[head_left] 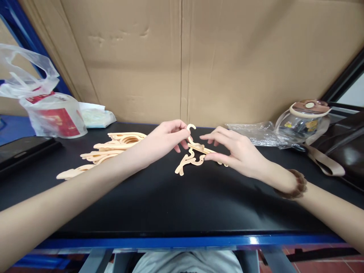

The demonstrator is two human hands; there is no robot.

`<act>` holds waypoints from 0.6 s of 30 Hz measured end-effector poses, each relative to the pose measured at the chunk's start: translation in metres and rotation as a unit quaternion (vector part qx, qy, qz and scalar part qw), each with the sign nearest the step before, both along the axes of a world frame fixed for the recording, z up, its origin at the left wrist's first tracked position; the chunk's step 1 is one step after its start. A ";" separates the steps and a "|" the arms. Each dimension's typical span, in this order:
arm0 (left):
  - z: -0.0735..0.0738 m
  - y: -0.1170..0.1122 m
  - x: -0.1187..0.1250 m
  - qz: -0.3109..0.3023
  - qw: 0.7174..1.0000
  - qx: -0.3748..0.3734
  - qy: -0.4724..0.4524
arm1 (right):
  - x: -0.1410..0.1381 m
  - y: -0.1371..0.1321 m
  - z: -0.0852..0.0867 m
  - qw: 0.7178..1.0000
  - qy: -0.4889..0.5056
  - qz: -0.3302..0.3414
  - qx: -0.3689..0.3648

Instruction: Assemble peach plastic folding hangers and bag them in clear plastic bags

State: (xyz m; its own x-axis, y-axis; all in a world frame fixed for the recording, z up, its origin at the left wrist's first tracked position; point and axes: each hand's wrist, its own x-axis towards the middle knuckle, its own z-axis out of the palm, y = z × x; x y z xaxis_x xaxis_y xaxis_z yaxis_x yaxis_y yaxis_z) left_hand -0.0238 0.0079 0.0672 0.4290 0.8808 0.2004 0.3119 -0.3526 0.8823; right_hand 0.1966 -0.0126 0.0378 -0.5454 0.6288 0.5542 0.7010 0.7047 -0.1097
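My left hand (174,137) is closed in a pinch at the base of the hook of a small beige hanger (192,126), which looks like folding plastic. The hook points up, and the hanger's body stretches right, toward my right hand (231,149). That hand's thumb and fingers are apart on the right side of the hanger; whether the thumb touches it I cannot tell. Just below lie more beige hanger parts (187,160) with a curved hook, partly overlapped by the held hanger. A pile of similar beige hangers (113,146) lies left, partly behind my left forearm.
The black tabletop (170,204) has a blue front edge. At left are a phone-like black object (25,149), a bagged white-and-red cup (61,117) and a tissue pack (96,115). At right lie clear plastic wrap (250,132), a clear jar (301,123) and a dark bag (347,148). Cardboard (131,68) stands behind.
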 end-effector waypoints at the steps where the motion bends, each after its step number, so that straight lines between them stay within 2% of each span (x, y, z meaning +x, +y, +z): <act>1: -0.003 0.000 0.003 -0.008 0.998 -0.040 -0.038 | -0.005 -0.002 0.001 0.999 -0.017 -0.004 0.028; 4: -0.011 0.000 0.011 -0.060 0.982 -0.141 -0.112 | -0.015 -0.005 -0.001 0.991 -0.076 -0.032 0.102; 7: -0.018 0.003 0.013 -0.084 0.980 -0.144 -0.111 | -0.015 -0.003 -0.006 0.993 -0.048 -0.058 0.089; 9: -0.025 0.007 0.010 -0.054 0.995 -0.066 -0.050 | -0.009 0.000 -0.009 0.997 0.019 -0.069 0.027; 11: -0.034 0.012 0.006 -0.017 0.994 0.076 0.074 | -0.002 0.006 -0.013 0.991 0.095 -0.078 -0.046; 12: -0.038 0.013 0.005 -0.008 0.978 0.153 0.145 | 0.002 0.009 -0.014 0.985 0.130 -0.077 -0.083; 14: -0.045 0.014 0.003 -0.021 0.924 0.270 0.268 | 0.007 0.016 -0.017 0.968 0.189 -0.067 -0.148; 16: -0.049 0.013 0.004 -0.055 0.879 0.328 0.341 | 0.010 0.022 -0.020 0.952 0.233 -0.049 -0.192; 18: -0.051 0.011 0.006 -0.075 0.860 0.348 0.366 | 0.011 0.025 -0.023 0.940 0.266 -0.037 -0.212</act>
State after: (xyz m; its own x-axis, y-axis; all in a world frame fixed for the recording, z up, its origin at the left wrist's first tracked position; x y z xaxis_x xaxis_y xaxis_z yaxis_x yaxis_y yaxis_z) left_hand -0.0176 0.0186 0.0166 0.7625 0.5808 0.2851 0.5993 -0.8001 0.0270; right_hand 0.2080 0.0128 0.0144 -0.2085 0.8799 0.4271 0.5127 0.4702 -0.7183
